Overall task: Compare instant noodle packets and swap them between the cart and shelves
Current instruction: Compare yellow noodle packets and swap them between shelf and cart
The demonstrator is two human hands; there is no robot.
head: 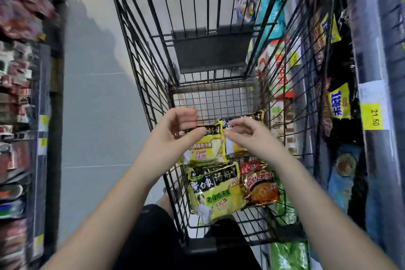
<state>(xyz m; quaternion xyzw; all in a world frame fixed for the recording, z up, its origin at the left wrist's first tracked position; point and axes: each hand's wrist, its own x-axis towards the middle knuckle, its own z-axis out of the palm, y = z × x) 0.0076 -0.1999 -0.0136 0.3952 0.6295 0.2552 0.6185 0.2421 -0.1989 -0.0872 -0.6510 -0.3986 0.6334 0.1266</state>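
Head view, looking down into a black wire cart [140, 85] in a narrow aisle.

- Four noodle packets lie on the cart floor at the near end. A large yellow packet [214, 188] sits nearest us, with a red packet [259, 184] just beside it on the right. Behind them are an upper yellow packet [206, 149] and a second packet [246, 117] with a dark top band, mostly covered by the hand.
- Left hand [175, 133]: fingers curled into a C, thumb tip at the dark top edge of the upper yellow packet. We cannot tell whether it pinches that edge or only hovers there (motion blur at the fingertips).
- Right hand [247, 136]: fingers loosely spread and reaching over the second packet. We see no grip, and contact is unclear.
- The two hands are close together but apart.
- Right-side shelves [372, 28] stand just beside the cart wall, stocked with packets; a yellow price label [372, 116] reads 21.50.
- Left-side shelves [17, 94] are blurred, their goods unreadable.
- Grey tiled floor [94, 94] lies between the left-side shelves and the cart.
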